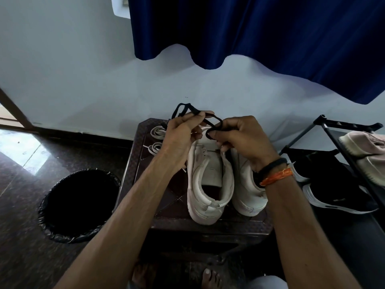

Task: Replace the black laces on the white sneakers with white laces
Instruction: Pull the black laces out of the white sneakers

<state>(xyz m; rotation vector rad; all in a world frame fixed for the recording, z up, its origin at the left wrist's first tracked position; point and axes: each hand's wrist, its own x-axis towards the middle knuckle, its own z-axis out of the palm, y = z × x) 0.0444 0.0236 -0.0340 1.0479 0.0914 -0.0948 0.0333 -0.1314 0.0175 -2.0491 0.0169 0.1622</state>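
Note:
Two white sneakers stand side by side on a small dark stool (133, 163), the left sneaker (208, 180) with its opening toward me, the right sneaker (248, 195) partly hidden under my right wrist. Above their toes both hands hold one black lace (210, 118). My left hand (183, 136) pinches looped lace at its fingertips, and my right hand (241, 136) pinches the other end, coiled into a small loop. Two bundles of white laces (157, 140) lie on the stool's far left corner.
A round bin lined with a black bag (79, 205) stands on the floor left of the stool. At the right, a black shoe rack (341, 138) holds a dark shoe (333, 190) and a pale pink shoe (366, 151). A blue curtain (270, 38) hangs above.

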